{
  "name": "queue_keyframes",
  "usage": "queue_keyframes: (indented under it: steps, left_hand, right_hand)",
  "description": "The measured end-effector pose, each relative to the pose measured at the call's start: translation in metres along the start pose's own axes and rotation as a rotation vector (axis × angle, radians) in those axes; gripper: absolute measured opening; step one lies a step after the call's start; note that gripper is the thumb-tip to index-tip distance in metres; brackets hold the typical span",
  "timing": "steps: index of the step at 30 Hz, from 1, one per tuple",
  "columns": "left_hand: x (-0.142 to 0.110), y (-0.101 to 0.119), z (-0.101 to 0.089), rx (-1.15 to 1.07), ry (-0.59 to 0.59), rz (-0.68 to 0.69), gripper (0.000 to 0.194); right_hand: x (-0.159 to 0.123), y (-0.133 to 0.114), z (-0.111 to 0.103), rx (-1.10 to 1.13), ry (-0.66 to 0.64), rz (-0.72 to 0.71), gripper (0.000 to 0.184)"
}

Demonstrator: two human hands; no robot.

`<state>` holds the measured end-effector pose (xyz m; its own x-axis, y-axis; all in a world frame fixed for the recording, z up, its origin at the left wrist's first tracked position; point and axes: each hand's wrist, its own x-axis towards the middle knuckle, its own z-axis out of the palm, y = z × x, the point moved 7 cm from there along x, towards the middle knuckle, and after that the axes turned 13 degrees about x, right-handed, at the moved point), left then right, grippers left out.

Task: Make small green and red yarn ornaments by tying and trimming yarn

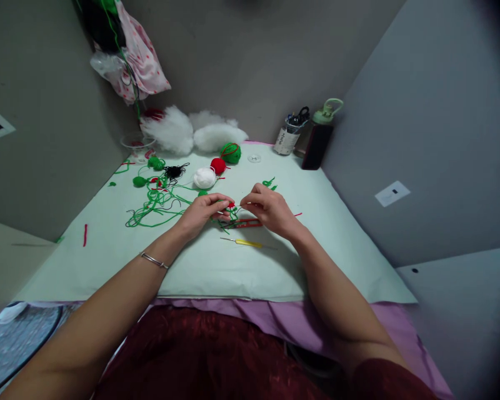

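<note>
Your left hand [202,214] reaches in from the lower left, palm turned inward, its thumb and index finger pinched on a small red and green piece [231,205]. The other fingers curl beneath. Your forearm runs up and across on a long slant, with a bracelet [154,260] sitting well back from the wrist.

Your right hand [273,208] comes from the other side, elbow bent, forearm slanting up and inward from a dark red sleeve [394,378]. Its back faces up, the knuckles are raised, and the thumb and fingertips are together just right of the piece; what they grip is too fine to make out. So the piece sits in the gap between your hands, above the middle of the counter [345,244], held at your left fingertips. You cannot tell from this view whether either hand rests on the surface.

Under your right hand lies a red tool [249,223], partly covered. Nearer to you, a yellow hook [248,243] lies crosswise. Beyond your left hand are a white ball [204,178], a red ball [218,166] and a green ball [230,153] of yarn, in a slanting row. Loose green yarn [150,208] spreads to the left of that hand.
</note>
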<state>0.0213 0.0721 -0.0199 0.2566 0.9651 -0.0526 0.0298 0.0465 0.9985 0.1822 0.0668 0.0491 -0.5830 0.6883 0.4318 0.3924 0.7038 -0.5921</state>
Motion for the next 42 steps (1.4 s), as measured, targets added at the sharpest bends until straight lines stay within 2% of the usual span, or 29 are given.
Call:
queue_keyframes:
  steps: [5, 10, 20, 25, 32, 38, 42]
  left_hand:
    - [-0.002, 0.003, 0.004, -0.033, -0.068, -0.005, 0.031]
    - [-0.005, 0.007, 0.009, -0.056, -0.159, -0.014, 0.029]
    - [-0.008, 0.010, 0.014, -0.103, -0.208, -0.027, 0.029]
    - [-0.013, 0.016, 0.017, -0.078, -0.248, -0.017, 0.026]
    - [-0.013, 0.014, 0.020, -0.030, -0.270, 0.004, 0.026]
    - [-0.010, 0.009, 0.019, -0.078, -0.210, -0.037, 0.028]
    - [-0.007, 0.009, 0.013, -0.155, -0.110, -0.040, 0.032]
  right_hand:
    - [0.002, 0.011, -0.003, 0.239, -0.027, 0.058, 0.010]
    - [0.002, 0.015, 0.000, 0.464, -0.085, 0.105, 0.013]
    - [0.003, 0.021, 0.003, 0.623, -0.090, 0.163, 0.018]
    - [0.002, 0.021, 0.000, 0.635, -0.124, 0.176, 0.018]
    - [0.002, 0.021, 0.010, 0.620, -0.181, 0.159, 0.017]
    - [0.003, 0.021, 0.008, 0.514, -0.051, 0.206, 0.011]
    - [0.003, 0.008, 0.009, 0.441, 0.023, 0.125, 0.009]
